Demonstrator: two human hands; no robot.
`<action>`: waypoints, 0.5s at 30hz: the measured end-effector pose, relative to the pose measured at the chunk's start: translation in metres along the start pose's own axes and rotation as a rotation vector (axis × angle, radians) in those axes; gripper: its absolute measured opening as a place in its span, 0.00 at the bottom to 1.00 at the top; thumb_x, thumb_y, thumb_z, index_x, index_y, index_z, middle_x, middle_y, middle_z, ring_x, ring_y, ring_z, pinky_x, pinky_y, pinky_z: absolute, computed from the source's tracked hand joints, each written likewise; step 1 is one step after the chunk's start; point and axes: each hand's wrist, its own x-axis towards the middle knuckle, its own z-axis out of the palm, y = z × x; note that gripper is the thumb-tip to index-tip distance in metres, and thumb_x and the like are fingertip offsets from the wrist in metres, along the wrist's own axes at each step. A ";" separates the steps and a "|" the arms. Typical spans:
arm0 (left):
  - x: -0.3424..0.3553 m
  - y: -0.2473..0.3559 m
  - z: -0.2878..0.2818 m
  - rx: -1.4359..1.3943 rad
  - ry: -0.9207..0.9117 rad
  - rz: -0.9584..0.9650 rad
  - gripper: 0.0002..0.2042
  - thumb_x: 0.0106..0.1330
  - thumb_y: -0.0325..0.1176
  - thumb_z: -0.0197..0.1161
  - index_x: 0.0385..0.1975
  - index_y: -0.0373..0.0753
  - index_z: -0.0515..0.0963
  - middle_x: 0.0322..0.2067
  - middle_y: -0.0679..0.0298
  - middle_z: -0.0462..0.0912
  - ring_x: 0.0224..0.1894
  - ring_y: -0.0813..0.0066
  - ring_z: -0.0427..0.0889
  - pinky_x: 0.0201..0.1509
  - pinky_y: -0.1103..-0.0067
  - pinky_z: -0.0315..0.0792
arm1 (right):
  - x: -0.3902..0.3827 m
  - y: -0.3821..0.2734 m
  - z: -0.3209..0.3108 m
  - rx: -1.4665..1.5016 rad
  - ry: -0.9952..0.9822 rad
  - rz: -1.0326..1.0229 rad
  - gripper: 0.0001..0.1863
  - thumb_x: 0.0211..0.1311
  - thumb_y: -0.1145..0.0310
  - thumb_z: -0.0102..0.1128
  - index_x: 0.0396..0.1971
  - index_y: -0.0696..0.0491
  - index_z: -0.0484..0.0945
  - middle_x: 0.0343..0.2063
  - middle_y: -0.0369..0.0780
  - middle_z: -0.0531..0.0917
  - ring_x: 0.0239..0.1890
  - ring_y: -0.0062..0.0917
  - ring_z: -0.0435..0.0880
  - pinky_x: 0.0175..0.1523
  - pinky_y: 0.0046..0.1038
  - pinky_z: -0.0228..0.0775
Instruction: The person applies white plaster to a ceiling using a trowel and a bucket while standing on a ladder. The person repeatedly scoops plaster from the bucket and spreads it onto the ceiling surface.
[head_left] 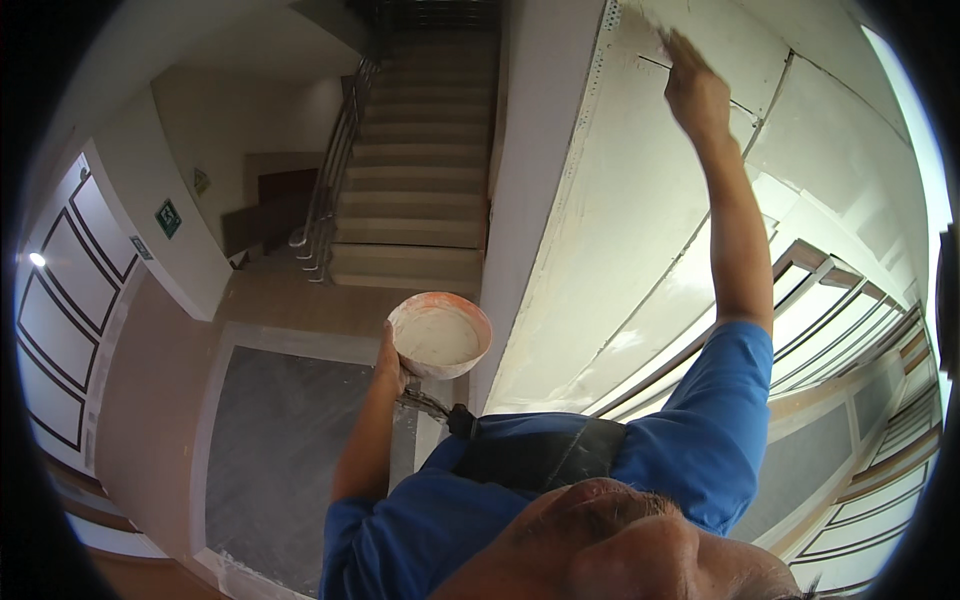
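Bowl (445,373) of white paste (437,335), left hand (393,358) clasping its side
Right hand (697,95) raised near wallboard (590,290); its grip I can't tell.

A green sign (168,218) (white pictogram) hangs on the pale wall (150,180).

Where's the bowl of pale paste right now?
In the head view, just left of centre: the left hand holds the bowl, below the staircase in the picture.
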 end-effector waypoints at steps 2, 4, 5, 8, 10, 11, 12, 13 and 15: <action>0.006 -0.002 -0.002 -0.008 0.001 -0.055 0.45 0.65 0.77 0.39 0.72 0.48 0.59 0.68 0.52 0.68 0.64 0.46 0.73 0.60 0.40 0.65 | 0.034 0.006 -0.015 0.067 -0.055 0.069 0.26 0.59 0.80 0.52 0.58 0.48 0.78 0.54 0.45 0.82 0.52 0.40 0.83 0.54 0.37 0.78; 0.010 -0.003 -0.004 0.021 -0.011 -0.042 0.45 0.65 0.76 0.39 0.72 0.48 0.59 0.68 0.53 0.68 0.64 0.46 0.73 0.60 0.40 0.66 | 0.072 0.008 -0.022 0.071 -0.137 0.085 0.25 0.62 0.84 0.48 0.59 0.55 0.76 0.60 0.47 0.77 0.62 0.39 0.77 0.66 0.36 0.68; 0.011 -0.003 -0.005 0.032 -0.003 -0.041 0.45 0.65 0.76 0.39 0.72 0.48 0.59 0.68 0.53 0.68 0.64 0.46 0.73 0.59 0.40 0.66 | 0.087 0.006 -0.023 0.071 -0.203 0.123 0.25 0.63 0.86 0.46 0.60 0.58 0.76 0.63 0.47 0.75 0.66 0.38 0.73 0.72 0.36 0.63; 0.014 -0.005 -0.007 0.020 0.000 -0.034 0.44 0.65 0.76 0.39 0.72 0.48 0.59 0.68 0.53 0.67 0.64 0.46 0.74 0.59 0.40 0.66 | 0.110 0.004 -0.014 -0.003 -0.180 -0.016 0.23 0.64 0.86 0.45 0.57 0.58 0.78 0.59 0.46 0.80 0.61 0.36 0.79 0.68 0.35 0.70; 0.014 -0.006 -0.008 0.002 -0.039 0.032 0.44 0.66 0.76 0.39 0.72 0.48 0.59 0.68 0.53 0.68 0.64 0.46 0.73 0.58 0.40 0.67 | 0.105 0.006 -0.007 0.023 -0.259 0.081 0.24 0.64 0.86 0.44 0.57 0.58 0.78 0.58 0.45 0.80 0.60 0.35 0.80 0.67 0.34 0.71; 0.014 -0.006 -0.008 -0.016 -0.030 0.030 0.44 0.66 0.75 0.39 0.72 0.47 0.58 0.68 0.53 0.68 0.64 0.46 0.73 0.57 0.40 0.67 | 0.098 0.008 -0.003 0.035 -0.300 0.129 0.24 0.65 0.86 0.43 0.57 0.58 0.78 0.57 0.45 0.81 0.59 0.35 0.81 0.67 0.34 0.71; 0.014 -0.005 -0.008 -0.036 -0.046 0.072 0.44 0.66 0.75 0.39 0.73 0.47 0.58 0.68 0.53 0.68 0.65 0.47 0.72 0.58 0.40 0.67 | 0.089 0.010 -0.001 0.050 -0.269 0.074 0.24 0.62 0.85 0.46 0.57 0.54 0.78 0.56 0.45 0.81 0.57 0.36 0.81 0.63 0.34 0.74; 0.012 -0.005 -0.007 -0.061 -0.032 0.078 0.44 0.66 0.75 0.39 0.73 0.47 0.58 0.68 0.53 0.67 0.65 0.47 0.72 0.58 0.40 0.66 | 0.073 0.011 0.000 0.064 -0.245 0.021 0.25 0.60 0.83 0.49 0.57 0.51 0.78 0.55 0.44 0.82 0.55 0.38 0.82 0.59 0.35 0.76; 0.007 -0.003 -0.002 -0.081 -0.020 0.061 0.42 0.69 0.72 0.37 0.73 0.46 0.57 0.69 0.52 0.65 0.68 0.46 0.68 0.62 0.41 0.64 | 0.045 0.010 0.002 0.054 -0.212 -0.104 0.26 0.58 0.82 0.52 0.57 0.48 0.79 0.54 0.44 0.83 0.53 0.39 0.83 0.56 0.36 0.78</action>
